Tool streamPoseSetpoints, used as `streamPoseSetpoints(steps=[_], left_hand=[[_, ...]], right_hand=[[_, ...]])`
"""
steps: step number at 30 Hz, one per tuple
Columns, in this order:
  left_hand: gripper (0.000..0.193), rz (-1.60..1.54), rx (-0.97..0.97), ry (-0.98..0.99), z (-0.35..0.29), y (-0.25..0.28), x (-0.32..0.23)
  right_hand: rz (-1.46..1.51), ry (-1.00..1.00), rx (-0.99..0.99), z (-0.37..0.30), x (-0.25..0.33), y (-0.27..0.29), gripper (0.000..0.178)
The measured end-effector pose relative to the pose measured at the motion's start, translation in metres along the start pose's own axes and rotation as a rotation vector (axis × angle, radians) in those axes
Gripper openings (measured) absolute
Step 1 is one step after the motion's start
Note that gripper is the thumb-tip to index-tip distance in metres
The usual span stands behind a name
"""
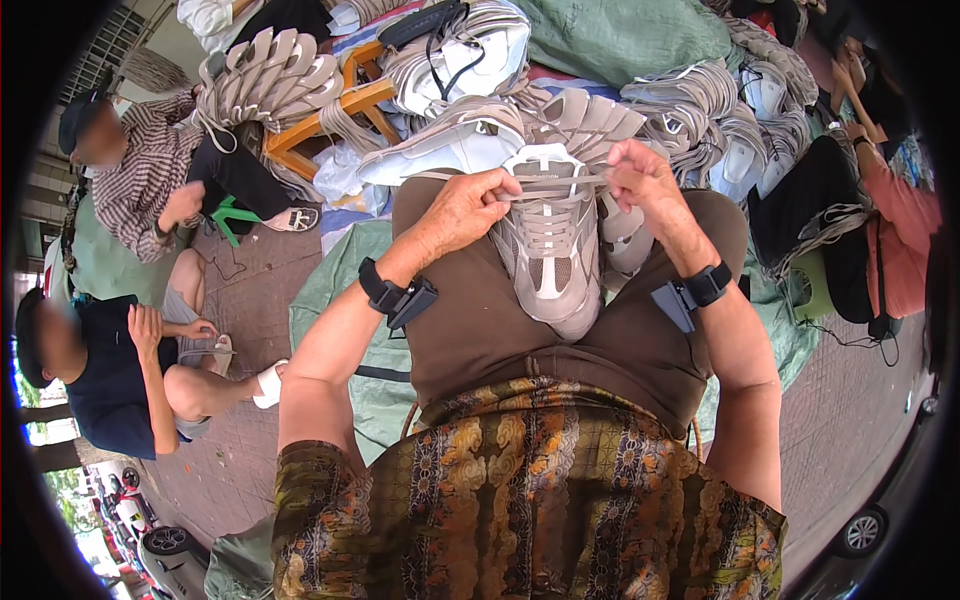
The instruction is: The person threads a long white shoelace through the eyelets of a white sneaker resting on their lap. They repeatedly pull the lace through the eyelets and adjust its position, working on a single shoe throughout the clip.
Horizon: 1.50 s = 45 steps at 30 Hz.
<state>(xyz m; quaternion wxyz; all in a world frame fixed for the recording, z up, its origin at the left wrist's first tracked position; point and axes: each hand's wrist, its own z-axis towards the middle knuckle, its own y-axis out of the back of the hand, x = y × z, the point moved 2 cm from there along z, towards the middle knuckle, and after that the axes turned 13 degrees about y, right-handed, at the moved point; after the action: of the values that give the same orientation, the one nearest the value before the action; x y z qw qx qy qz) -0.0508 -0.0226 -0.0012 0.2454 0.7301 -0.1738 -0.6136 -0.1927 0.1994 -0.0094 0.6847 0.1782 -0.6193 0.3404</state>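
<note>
Between my thighs rests a beige and grey sneaker (548, 230), toe toward me, its lower eyelets laced. A flat beige shoelace (553, 183) runs across near the tongue. Its left end is pinched in the closed fingers of my left hand (478, 207). My right hand (645, 183) pinches the lace on the other side, thumb and fingers together. Partly hidden behind the first, a second sneaker (625, 240) lies under my right hand. Black straps with small dark boxes sit on both my wrists.
Stacked beige shoe uppers (455, 135) pile up beyond my knees, beside an orange wooden stool (335, 115). A green sheet (625, 38) lies behind them. Two seated people (130, 185) are at the left; other people (900, 225) work at the right.
</note>
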Motion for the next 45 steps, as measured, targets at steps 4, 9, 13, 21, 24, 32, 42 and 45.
streamPoseSetpoints(steps=[4, 9, 13, 21, 24, 32, 42, 45], left_hand=[[0.018, -0.04, -0.016, -0.006, 0.009, -0.004, 0.001], [0.017, -0.148, 0.063, 0.075, 0.018, -0.005, 0.011], [0.017, -0.136, 0.046, 0.04, 0.017, -0.005, 0.011], [0.022, 0.015, -0.202, 0.031, 0.013, 0.004, -0.003], [0.025, 0.27, -0.347, -0.151, 0.015, 0.006, 0.003], [0.022, 0.602, -0.219, -0.101, 0.01, 0.009, 0.003], [0.011, 0.486, -0.118, -0.116, 0.003, 0.031, 0.008], [0.01, 0.361, -0.06, -0.092, 0.0, 0.042, 0.008]], right_hand=[[0.048, 0.005, -0.073, 0.0, 0.007, 0.01, 0.012], [0.089, 0.042, -0.106, 0.003, 0.017, 0.023, 0.009], [0.119, 0.037, -0.148, 0.001, 0.027, 0.034, 0.007], [-1.046, 0.336, -0.252, -0.015, 0.079, 0.054, 0.019], [-0.825, 0.301, -0.171, -0.028, 0.079, 0.021, 0.012], [-1.115, 0.296, 0.223, -0.03, -0.012, -0.025, 0.019], [-1.27, 0.404, 0.208, -0.012, -0.016, -0.035, 0.013], [-1.251, 0.393, 0.181, -0.011, -0.02, -0.033, 0.012]])
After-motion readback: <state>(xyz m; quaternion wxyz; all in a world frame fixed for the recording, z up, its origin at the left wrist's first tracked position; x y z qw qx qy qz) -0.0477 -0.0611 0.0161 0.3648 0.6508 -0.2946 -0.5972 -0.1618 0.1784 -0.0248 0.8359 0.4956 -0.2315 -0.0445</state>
